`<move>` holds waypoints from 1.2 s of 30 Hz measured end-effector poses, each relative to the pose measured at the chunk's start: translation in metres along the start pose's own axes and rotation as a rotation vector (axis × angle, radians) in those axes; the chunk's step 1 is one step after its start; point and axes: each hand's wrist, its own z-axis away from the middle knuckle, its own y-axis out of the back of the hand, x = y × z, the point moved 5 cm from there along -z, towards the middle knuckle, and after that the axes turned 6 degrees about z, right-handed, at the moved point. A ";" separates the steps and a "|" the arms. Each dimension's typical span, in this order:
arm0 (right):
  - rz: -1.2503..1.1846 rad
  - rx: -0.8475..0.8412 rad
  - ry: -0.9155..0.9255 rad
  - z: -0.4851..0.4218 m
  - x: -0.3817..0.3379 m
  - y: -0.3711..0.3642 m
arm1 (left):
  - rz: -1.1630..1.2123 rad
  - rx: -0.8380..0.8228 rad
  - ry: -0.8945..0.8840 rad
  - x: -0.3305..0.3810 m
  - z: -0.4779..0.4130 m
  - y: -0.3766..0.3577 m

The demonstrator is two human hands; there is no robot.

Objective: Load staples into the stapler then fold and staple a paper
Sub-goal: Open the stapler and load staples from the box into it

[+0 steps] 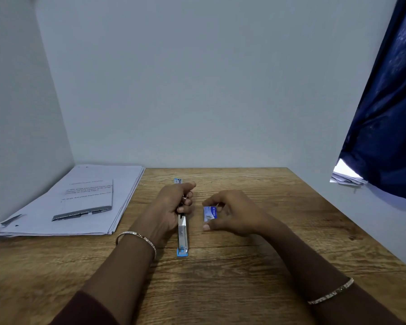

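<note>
The fingers of the left hand (174,207) are curled around the middle of one stapler (182,233), thumb extended along its far section. The stapler is swung fully open and lies in a straight line on the table (256,266): a bare metal channel runs toward the person and ends in a light blue plastic tip, and a second light blue tip shows beyond the knuckles. The hand hides the hinge area.

The fingers of the right hand (232,214) pinch one small staple box (210,213), thumb at its lower edge, fingertips at its upper edge. The box is a blue and white cardboard rectangle held just beside the stapler, to its right, not touching it. Whether it rests on the table cannot be told.

Each wrist carries one thin metal bangle, two in total: left bangle (136,241), right bangle (331,294). Dark maroon sleeves cover both forearms at the lower edge.

One paper stack (56,221) of loose white sheets lies in the far-left corner of the table. One folded printed sheet (89,198) lies on top of it, dark band along its near edge.

The table is wood-grain, brown, rectangular. Plain pale walls stand behind and to the left. One dark blue curtain (389,113) hangs at upper right, with a second pile of papers (347,177) beneath its lower corner
</note>
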 end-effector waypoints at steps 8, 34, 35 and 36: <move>-0.468 0.294 0.016 0.005 -0.002 0.029 | 0.108 -0.268 0.104 -0.009 0.011 -0.018; -0.534 0.457 -0.101 0.008 0.002 0.032 | 0.107 0.040 -0.221 -0.007 0.003 -0.005; -0.536 0.455 -0.101 0.008 0.002 0.031 | 0.104 0.046 -0.225 -0.007 0.004 -0.005; -0.547 0.456 -0.100 0.008 0.002 0.031 | 0.100 0.050 -0.230 -0.006 0.004 -0.005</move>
